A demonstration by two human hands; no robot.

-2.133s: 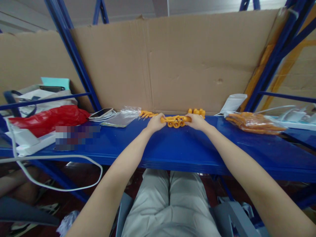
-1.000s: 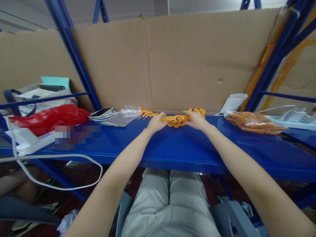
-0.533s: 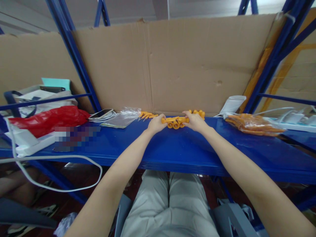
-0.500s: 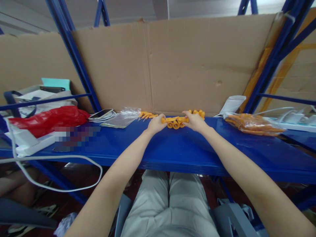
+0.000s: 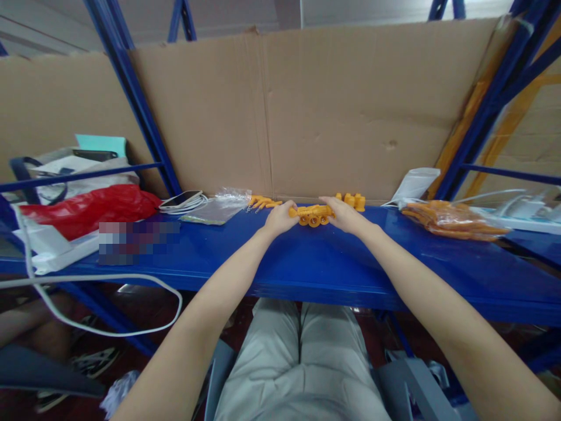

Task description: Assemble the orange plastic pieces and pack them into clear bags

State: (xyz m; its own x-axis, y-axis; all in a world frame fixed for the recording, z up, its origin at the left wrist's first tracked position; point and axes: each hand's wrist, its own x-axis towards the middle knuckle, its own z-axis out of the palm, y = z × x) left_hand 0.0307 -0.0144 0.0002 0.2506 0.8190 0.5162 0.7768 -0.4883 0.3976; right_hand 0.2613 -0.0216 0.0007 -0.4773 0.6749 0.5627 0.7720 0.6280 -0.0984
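Note:
A cluster of yellow-orange plastic pieces [image 5: 314,217] lies between my hands at the back of the blue shelf, several round hollow ends facing me. My left hand [image 5: 279,220] is closed at the cluster's left end, thumb and fingers against a piece. At the right end my right hand [image 5: 348,217] has its fingers bent over the pieces. The fingertips are partly hidden. Just behind the right hand stand upright yellow pieces [image 5: 354,201]. Thin yellow pieces with small metal chains [image 5: 263,202] lie left of my left hand.
A clear plastic bag [image 5: 219,207], a phone with a white cable [image 5: 186,202] and a red bag [image 5: 92,207] are on the left. Bagged orange items [image 5: 451,219] lie right. Cardboard [image 5: 328,117] walls the back; blue posts [image 5: 135,99] frame the shelf [image 5: 324,263].
Both hands stay around the yellow pieces. The piece spanning the hands now sits closer over the round-ended row, and the right fingers have shifted slightly. The view has tilted a little.

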